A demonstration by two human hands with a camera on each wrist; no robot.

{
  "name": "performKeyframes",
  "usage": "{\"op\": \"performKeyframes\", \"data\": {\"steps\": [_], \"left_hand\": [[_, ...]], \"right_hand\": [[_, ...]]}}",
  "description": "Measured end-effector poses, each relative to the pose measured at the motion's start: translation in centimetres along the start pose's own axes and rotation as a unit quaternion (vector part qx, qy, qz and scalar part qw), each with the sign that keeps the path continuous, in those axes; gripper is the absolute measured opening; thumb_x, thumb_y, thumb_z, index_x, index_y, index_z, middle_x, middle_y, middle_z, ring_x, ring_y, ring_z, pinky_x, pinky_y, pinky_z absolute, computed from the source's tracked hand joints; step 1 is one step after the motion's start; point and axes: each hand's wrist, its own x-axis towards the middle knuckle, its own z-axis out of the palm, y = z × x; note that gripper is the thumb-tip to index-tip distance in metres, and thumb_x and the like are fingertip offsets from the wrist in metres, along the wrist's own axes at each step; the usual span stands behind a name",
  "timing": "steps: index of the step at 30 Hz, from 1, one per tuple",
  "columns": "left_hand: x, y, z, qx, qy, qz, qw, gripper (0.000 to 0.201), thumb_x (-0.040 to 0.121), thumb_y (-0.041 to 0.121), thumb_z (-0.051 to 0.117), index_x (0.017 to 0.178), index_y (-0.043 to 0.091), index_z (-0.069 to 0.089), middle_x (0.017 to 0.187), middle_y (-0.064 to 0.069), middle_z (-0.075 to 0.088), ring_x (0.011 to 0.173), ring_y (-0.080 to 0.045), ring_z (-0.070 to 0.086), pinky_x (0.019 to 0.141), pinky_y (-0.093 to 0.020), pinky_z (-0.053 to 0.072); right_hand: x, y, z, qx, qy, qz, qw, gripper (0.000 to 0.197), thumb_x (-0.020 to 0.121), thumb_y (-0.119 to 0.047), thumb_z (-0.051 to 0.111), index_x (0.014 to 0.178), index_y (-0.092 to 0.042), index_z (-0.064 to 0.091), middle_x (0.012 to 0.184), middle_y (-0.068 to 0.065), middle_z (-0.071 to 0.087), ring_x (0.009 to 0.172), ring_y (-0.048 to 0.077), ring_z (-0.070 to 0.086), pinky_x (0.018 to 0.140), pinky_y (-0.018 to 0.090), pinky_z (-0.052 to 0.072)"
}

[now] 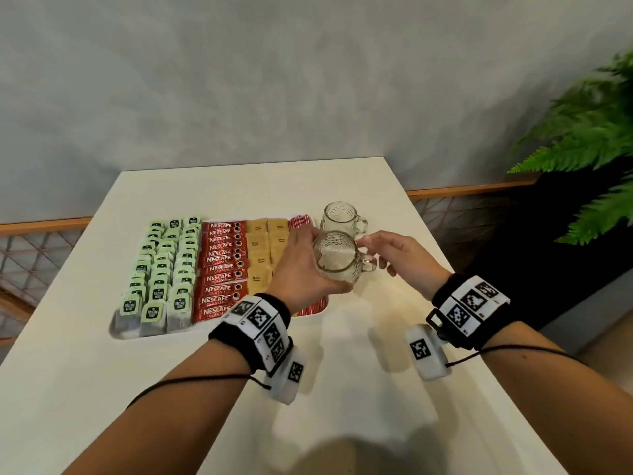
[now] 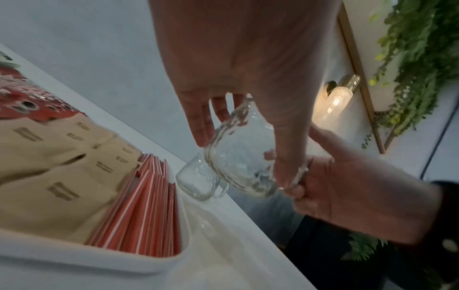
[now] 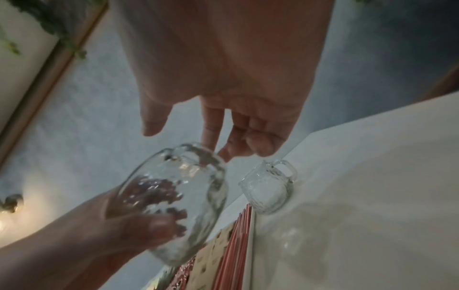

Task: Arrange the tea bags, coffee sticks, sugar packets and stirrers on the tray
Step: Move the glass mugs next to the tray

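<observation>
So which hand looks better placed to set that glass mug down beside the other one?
Probably the left hand: it grips the lifted mug around its body, while the right hand only reaches toward its handle. The second mug stands close behind.

White rectangular table (image 1: 342, 389) set against a grey wall, smooth and pale on top. Resting on it toward the far left, a white tray (image 1: 118, 332) packed in rows: green tea bags (image 1: 161, 265) at the left, then red coffee sticks (image 1: 222, 269), tan sugar packets (image 1: 262, 255), and red-striped stirrers (image 1: 301, 222) along the right edge. Just beside the tray's far right corner, standing upright on the tabletop, a clear glass mug (image 1: 337, 216) with its handle turned to the right.
</observation>
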Motion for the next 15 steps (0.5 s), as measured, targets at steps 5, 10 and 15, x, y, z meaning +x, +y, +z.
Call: {"op": "performKeyframes", "data": {"steps": [5,10,15], "left_hand": [[1.7,0.3,3.4,0.044,0.040,-0.029,0.998,0.093,0.047,0.048,0.091,0.120,0.017,0.042,0.116,0.003,0.047,0.110,-0.017,0.047,0.092,-0.034,0.046],[2.7,-1.4,5.3,0.004,-0.007,-0.046,0.999,0.084,0.056,0.038,0.091,0.125,0.016,0.049,0.123,0.000,0.051,0.113,-0.017,0.051,0.095,-0.032,0.044],[3.1,-2.7,5.9,-0.021,-0.035,-0.049,0.998,0.080,0.060,0.035,0.090,0.129,0.016,0.053,0.125,-0.001,0.053,0.113,-0.016,0.052,0.097,-0.029,0.042]], "right_hand": [[1.5,1.3,0.0,-0.010,0.053,0.019,0.998,0.022,0.085,-0.030,0.072,0.101,-0.015,0.069,0.071,0.001,0.061,0.042,0.010,0.044,0.045,0.023,0.038],[2.9,3.4,-0.7,-0.070,0.066,0.054,0.994,0.021,0.088,-0.025,0.068,0.103,-0.012,0.072,0.048,-0.006,0.060,0.044,0.017,0.053,0.055,0.028,0.047],[3.5,4.5,-0.5,-0.074,0.052,0.082,0.993,0.016,0.090,-0.023,0.063,0.098,-0.014,0.073,0.048,0.001,0.058,0.043,0.019,0.054,0.054,0.026,0.046]]}}
